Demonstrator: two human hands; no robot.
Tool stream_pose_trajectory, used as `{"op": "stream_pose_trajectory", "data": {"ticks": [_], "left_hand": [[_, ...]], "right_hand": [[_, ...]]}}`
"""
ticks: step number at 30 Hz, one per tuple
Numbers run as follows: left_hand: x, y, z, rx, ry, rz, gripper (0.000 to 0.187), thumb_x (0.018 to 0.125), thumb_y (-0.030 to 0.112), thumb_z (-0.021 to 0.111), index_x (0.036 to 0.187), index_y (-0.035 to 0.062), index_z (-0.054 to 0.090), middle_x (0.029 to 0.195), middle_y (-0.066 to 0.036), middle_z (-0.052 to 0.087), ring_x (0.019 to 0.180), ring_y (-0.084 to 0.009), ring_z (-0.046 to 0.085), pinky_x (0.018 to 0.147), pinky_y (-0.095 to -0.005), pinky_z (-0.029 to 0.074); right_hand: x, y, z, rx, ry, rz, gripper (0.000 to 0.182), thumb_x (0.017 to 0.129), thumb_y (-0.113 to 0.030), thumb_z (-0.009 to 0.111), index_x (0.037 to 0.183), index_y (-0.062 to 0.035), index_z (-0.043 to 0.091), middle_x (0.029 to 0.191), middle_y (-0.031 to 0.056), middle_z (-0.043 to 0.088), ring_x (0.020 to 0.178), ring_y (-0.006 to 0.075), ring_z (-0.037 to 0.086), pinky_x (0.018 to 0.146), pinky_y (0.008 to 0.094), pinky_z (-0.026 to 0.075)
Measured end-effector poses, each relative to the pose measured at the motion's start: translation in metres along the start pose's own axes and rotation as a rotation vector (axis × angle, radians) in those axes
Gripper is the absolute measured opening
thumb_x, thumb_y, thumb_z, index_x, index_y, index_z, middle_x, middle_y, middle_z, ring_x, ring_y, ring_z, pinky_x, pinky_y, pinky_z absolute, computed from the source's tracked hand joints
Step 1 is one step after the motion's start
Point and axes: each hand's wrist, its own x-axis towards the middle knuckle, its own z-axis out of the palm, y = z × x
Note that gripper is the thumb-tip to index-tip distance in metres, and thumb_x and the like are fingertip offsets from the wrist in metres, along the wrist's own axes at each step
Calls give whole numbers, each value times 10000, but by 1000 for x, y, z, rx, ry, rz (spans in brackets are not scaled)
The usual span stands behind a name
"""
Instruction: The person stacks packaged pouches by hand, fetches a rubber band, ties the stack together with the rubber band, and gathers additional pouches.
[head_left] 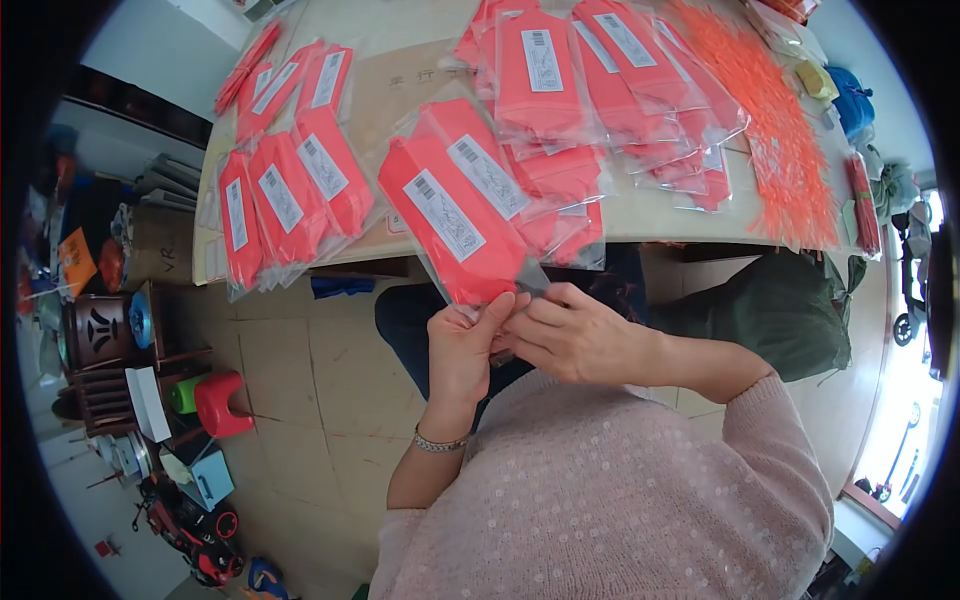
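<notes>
Both hands are at the near end of a clear plastic bag with a flat red packet [420, 225] inside, a white barcode label on its face. The bag's far end rests over the table edge. My left hand [462, 350] pinches its lower left corner between thumb and fingers. Close beside it, my right hand [575, 335] has its fingers closed on the bag's clear open-looking end. Another bagged red packet [480, 150] lies partly under the held one. Exactly what the fingertips press is hidden.
More bagged red packets [285, 195] lie on the table [400, 35] at left, with stacks [545, 75] at the back middle and right. Orange-red tassels [770, 130] are heaped at right. A dark green sack [770, 305] stands beneath the table edge; a red stool [222, 405] is at floor left.
</notes>
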Motion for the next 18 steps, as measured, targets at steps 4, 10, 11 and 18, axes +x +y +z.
{"op": "stream_pose_trajectory", "data": {"ticks": [4,10,11,18], "left_hand": [[-6,16,-2,104,138,-91,160,814,65,645,903,-67,633,839,-141,668,687,-183,661,566,-233,531],[-25,23,-12,217,4,-187,184,790,36,657,942,-66,633,856,-152,669,708,-196,668,588,-242,543],[-27,24,-10,218,-7,-191,182,787,34,659,939,-64,635,855,-151,669,708,-195,668,586,-240,542],[-41,33,-19,134,-105,-111,321,815,-22,595,1122,-82,522,960,-164,645,720,-199,664,618,-260,551]], "right_hand": [[-70,8,19,456,-274,127,162,711,-155,620,847,-78,573,905,50,529,906,189,512,774,324,411],[-83,7,29,556,-147,583,476,674,-110,690,1124,-96,535,1118,110,543,902,243,614,656,358,535],[-57,4,20,541,177,550,520,673,-78,689,1164,-101,518,1175,117,531,866,240,633,627,332,548],[-18,16,32,630,455,65,243,698,-34,695,928,-19,621,1068,154,611,795,218,654,632,276,555]]}}
